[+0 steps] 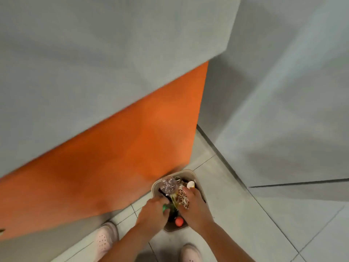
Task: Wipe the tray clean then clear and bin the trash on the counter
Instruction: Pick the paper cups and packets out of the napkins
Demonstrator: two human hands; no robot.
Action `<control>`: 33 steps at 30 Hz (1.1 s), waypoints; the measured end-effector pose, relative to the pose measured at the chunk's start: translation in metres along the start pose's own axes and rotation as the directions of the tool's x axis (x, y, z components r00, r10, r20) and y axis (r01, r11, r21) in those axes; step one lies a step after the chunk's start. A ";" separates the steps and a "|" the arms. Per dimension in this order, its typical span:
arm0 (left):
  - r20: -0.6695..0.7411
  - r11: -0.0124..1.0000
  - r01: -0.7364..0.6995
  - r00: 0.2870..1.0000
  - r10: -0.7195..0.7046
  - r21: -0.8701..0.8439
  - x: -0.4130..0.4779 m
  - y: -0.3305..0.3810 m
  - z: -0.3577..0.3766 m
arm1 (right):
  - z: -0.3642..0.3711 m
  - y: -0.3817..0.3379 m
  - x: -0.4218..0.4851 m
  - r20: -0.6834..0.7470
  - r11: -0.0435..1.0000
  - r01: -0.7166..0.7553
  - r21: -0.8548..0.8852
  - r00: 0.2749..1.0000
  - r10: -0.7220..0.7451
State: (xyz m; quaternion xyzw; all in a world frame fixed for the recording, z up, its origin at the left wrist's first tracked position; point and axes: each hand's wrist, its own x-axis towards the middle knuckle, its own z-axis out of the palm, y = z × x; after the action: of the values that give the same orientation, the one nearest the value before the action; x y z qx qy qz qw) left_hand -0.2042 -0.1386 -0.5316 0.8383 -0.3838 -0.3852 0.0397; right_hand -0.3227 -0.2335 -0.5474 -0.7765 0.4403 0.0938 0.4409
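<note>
Over the small beige floor bin [196, 176], the left hand [153, 214] is gripping green trash [165, 208]; the right hand [196, 207] is clutching a leopard-print wrapper [181, 196]. Binning step; release is likely next.

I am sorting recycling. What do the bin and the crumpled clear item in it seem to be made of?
Bin: probably plastic, matte beige, with a smooth moulded rim. Crumpled clear item: seemingly thin glossy plastic, see-through with shiny creases; blur leaves it uncertain.

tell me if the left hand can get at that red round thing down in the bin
Probably yes. The red round thing lies uncovered at the near end of the bin, just right of the left hand, with nothing over it. That hand is already closed on something green, though, so it would need to let go first.
</note>
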 end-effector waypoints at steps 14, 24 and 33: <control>-0.714 0.821 -0.393 0.700 -0.026 -0.415 -0.302 0.076 -0.289 | -0.182 -0.348 -0.204 -0.732 0.366 0.897 0.248 0.421 -0.536; -0.843 0.910 -0.218 0.496 -0.209 -0.354 -0.368 -0.043 -0.443 | -0.162 -0.531 -0.207 -0.440 0.383 0.880 0.281 0.472 -0.764; -0.764 0.789 -0.171 0.436 -0.476 -0.590 -0.400 -0.231 -0.526 | -0.065 -0.669 -0.172 -0.258 0.471 0.817 0.333 0.560 -0.787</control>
State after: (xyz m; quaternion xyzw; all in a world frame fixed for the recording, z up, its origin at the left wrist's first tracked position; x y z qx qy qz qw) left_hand 0.1298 0.1730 -0.0009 0.8871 -0.0816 0.0111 0.4541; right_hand 0.0718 -0.0302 -0.0145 -0.7807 0.0492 -0.2465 0.5721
